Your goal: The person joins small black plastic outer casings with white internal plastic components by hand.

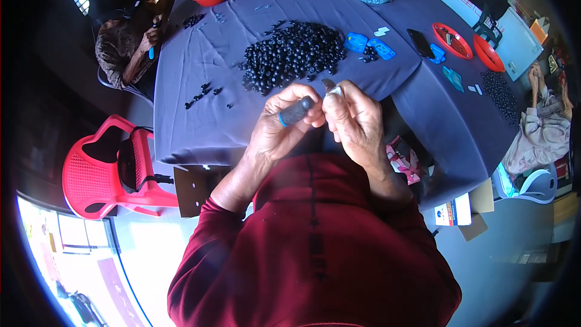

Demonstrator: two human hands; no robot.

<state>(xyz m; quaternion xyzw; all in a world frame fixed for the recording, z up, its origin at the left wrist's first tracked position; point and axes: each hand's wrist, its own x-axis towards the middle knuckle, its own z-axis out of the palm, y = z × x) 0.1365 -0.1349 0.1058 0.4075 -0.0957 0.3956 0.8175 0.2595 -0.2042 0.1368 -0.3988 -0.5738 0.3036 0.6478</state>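
Note:
Just in front of my chest, over the table's near edge, both hands are raised close together. On the thumb of my left hand [275, 124] sits a dark finger cot [295, 112] with a blue rim. That hand's fingers are pinched together; what they hold, if anything, is too small to make out. My right hand [357, 121] is closed round a small knife-like tool [328, 85], its short dark tip poking up beside the thumb and something pale at its base. Beyond the hands, a large heap of small round black parts [293, 51] covers the middle of the table.
Several black parts lie loose at the heap's left. Blue plastic pieces [356, 42] and a phone [420, 42] lie to the right, near red bowls [452, 41]. Another red bowl [213, 0] stands far left. Co-workers sit at both sides; a red chair [100, 169] stands left.

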